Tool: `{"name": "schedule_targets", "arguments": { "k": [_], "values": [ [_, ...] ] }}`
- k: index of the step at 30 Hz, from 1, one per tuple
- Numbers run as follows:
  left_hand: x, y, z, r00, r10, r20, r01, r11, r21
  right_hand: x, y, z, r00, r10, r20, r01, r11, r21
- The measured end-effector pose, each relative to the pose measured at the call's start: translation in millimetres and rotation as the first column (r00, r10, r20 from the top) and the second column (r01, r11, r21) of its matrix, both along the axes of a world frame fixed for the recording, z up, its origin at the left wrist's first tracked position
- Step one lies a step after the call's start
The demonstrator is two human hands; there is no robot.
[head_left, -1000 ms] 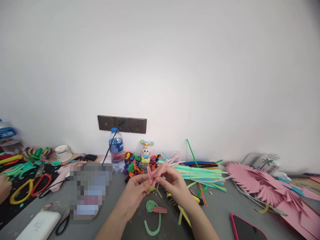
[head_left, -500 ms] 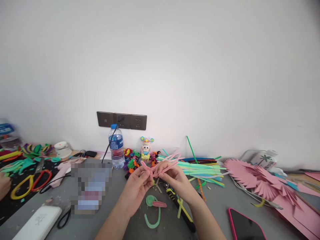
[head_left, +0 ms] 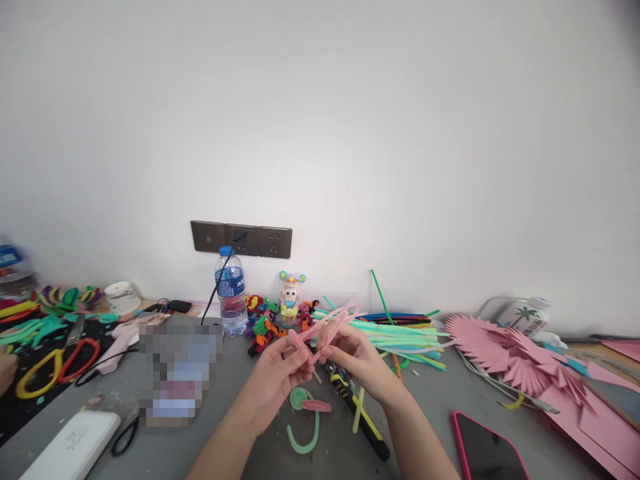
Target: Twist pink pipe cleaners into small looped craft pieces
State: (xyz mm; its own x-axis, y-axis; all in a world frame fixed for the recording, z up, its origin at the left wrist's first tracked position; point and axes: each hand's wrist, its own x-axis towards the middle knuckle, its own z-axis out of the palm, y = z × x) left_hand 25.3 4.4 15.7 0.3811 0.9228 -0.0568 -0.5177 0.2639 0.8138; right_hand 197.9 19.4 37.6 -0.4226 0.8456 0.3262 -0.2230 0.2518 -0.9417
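Note:
Both of my hands are raised over the grey table [head_left: 430, 413] and pinch a bent pink pipe cleaner [head_left: 327, 323]. My left hand [head_left: 277, 375] grips its lower folded end between thumb and fingers. My right hand [head_left: 350, 353] holds the strands a little higher, and the loose pink ends stick out up and to the right. Below the hands lie a green pipe cleaner hook [head_left: 305, 427] with a small pink piece on it, and a black and yellow utility knife [head_left: 357, 415].
A pile of coloured pipe cleaners [head_left: 400, 330] lies behind my hands, beside a water bottle [head_left: 230, 293] and a small toy figure [head_left: 291, 297]. Pink paper fans [head_left: 515, 353] sit right, a phone [head_left: 487, 453] near right. Another person's hand [head_left: 6, 370] shows at the left edge.
My hands have lifted slightly and turned the pink pipe cleaner, so its folded end now points left and down. The view has tilted a little upward.

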Motion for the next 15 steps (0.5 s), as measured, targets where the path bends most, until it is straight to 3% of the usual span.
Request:
{"name": "schedule_targets", "arguments": {
  "k": [9,15],
  "values": [
    [3.7,-0.3,3.5,0.978,0.169,-0.124,-0.168,0.986,0.020,-2.8,2.6,-4.0,0.989,-0.110,0.098,0.100,0.990,0.102],
    [4.8,0.6,1.7,0.975,0.219,-0.029,-0.219,0.976,-0.016,-2.8,3.9,-4.8,0.984,-0.145,0.104,0.135,0.986,0.102]
  ]
}}
